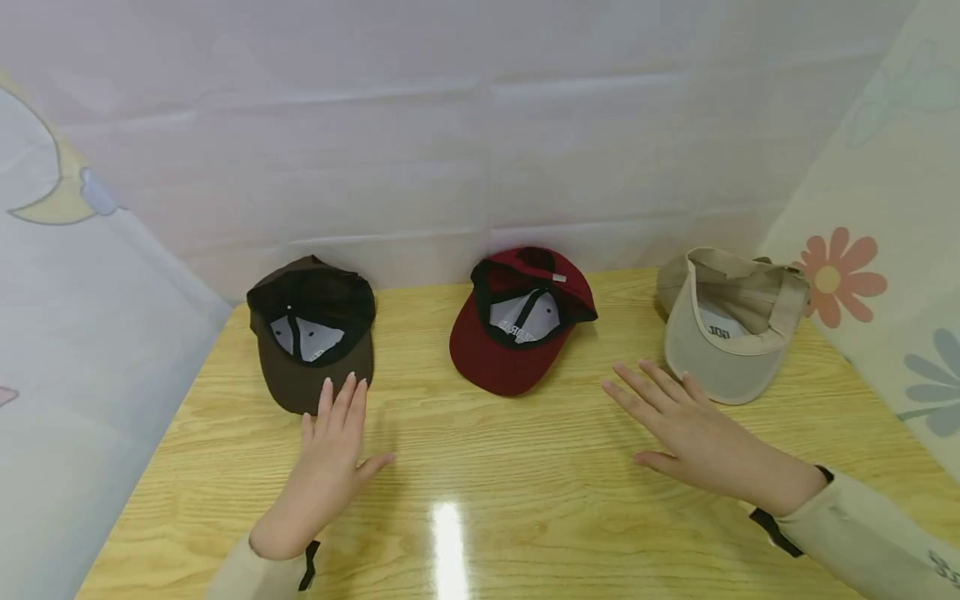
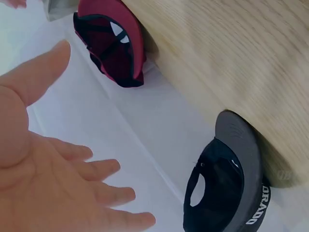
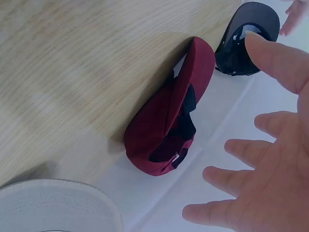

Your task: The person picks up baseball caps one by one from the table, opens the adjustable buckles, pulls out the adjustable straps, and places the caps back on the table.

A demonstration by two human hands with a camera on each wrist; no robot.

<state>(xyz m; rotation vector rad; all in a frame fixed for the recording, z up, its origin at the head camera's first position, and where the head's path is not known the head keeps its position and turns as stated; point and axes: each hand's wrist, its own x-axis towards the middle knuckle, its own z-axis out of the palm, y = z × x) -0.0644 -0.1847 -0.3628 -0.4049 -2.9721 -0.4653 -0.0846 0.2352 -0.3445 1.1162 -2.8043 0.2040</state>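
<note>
Three baseball caps lie upside down along the back of the wooden table, brims toward me. The dark brown cap (image 1: 315, 379) is at the left, the dark red cap (image 1: 498, 354) in the middle, the beige cap (image 1: 720, 367) at the right. My left hand (image 1: 330, 467) is near the brown cap's brim, fingers straight and holding nothing; whether it touches the brim cannot be told. My right hand (image 1: 697, 442) is spread in front of the beige cap, also holding nothing. Both wrist views show extended fingers, with the red cap (image 2: 116, 43) and brown cap (image 3: 246, 38) beyond.
A pale cloth backdrop (image 1: 420, 150) stands right behind the caps. Patterned panels with a moon (image 1: 67, 204) at left and a red flower (image 1: 828, 277) at right flank the table (image 1: 510, 467). Wood surface shows between the caps and in front of them.
</note>
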